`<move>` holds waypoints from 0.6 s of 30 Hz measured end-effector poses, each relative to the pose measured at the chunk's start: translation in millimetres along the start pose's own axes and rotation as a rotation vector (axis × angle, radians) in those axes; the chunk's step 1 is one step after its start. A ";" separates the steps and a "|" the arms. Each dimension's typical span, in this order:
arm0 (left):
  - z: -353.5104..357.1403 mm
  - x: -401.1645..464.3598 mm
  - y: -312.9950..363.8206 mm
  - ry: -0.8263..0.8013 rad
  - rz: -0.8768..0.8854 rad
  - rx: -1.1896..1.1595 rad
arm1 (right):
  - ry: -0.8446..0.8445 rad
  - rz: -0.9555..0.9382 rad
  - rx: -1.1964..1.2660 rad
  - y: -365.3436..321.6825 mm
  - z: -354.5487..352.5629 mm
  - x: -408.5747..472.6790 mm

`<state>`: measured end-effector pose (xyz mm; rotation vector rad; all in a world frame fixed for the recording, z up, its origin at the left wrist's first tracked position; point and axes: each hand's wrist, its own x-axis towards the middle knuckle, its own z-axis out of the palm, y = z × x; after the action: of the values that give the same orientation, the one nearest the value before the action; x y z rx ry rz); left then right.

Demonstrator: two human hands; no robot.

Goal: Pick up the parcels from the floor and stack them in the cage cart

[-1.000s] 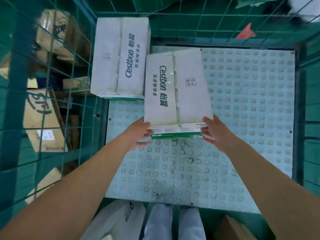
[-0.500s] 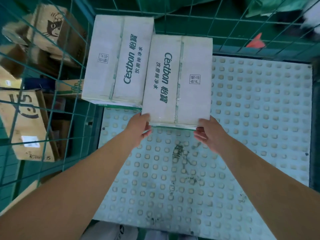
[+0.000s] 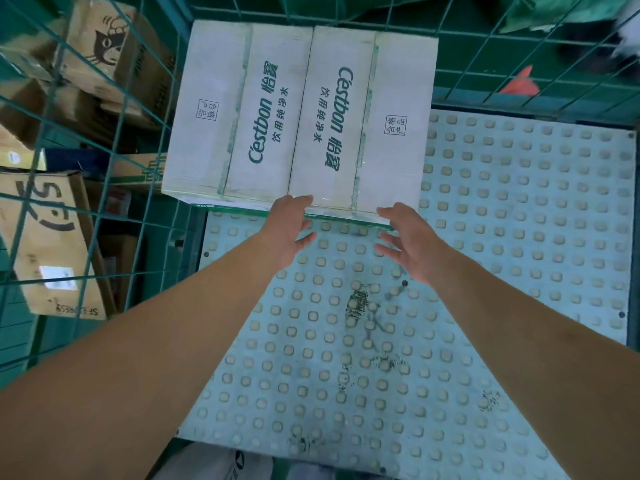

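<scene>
— Where have the parcels ended up?

— Two white cardboard cartons with green Cestbon lettering sit flat, side by side, long sides touching, in the far left corner of the green wire cage cart [image 3: 485, 46]. The left carton [image 3: 232, 112] is close against the side mesh; the right carton [image 3: 363, 123] lies just beside it. Both rest on the cart's pale studded plastic floor panel [image 3: 519, 237].

— And your hands?

— Both are released. My left hand [image 3: 289, 233] has its fingers straight, the tips at the near top edge of the right carton. I can't quite tell whether they touch it or hang just above. My right hand [image 3: 408, 244] is spread and apart from the carton's near right corner, gripping nothing.

— How do these cartons handle?

— I'd judge them heavy: the print reads as drinking water, so likely bottles inside. The card looks stiff, with taped seams, so it should keep its shape. The tape may be a little slick under my palms. I'd take each by the two short ends, low down, fingers under the bottom edge, never by the taped flaps.

— What's left?

— More brown cardboard boxes [image 3: 45, 244] lie on the floor outside the mesh to my left. Those go in next, I'd guess, on the bare panel or on top of this pair.
</scene>
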<state>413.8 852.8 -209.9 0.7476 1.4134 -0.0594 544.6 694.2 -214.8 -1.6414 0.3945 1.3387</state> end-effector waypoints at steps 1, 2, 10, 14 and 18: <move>-0.9 -2.3 -3.5 0.003 -0.003 0.010 | 0.002 -0.002 -0.004 3.5 0.4 -2.2; -2.0 -5.5 -6.7 0.004 -0.007 0.012 | -0.001 -0.001 -0.005 6.7 1.0 -4.6; -21.4 -73.7 -35.1 0.012 -0.042 -0.031 | -0.058 0.016 -0.041 11.7 12.2 -67.8; -45.9 -134.1 -47.6 0.005 -0.019 -0.061 | -0.096 0.009 -0.003 10.8 29.2 -129.7; -70.1 -213.5 -62.9 0.024 0.030 -0.120 | -0.183 0.018 0.003 23.4 49.3 -211.2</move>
<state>282.4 756.5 -42.9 0.6720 1.4151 0.0567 425.1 658.8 -35.8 -1.5011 0.3020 1.4868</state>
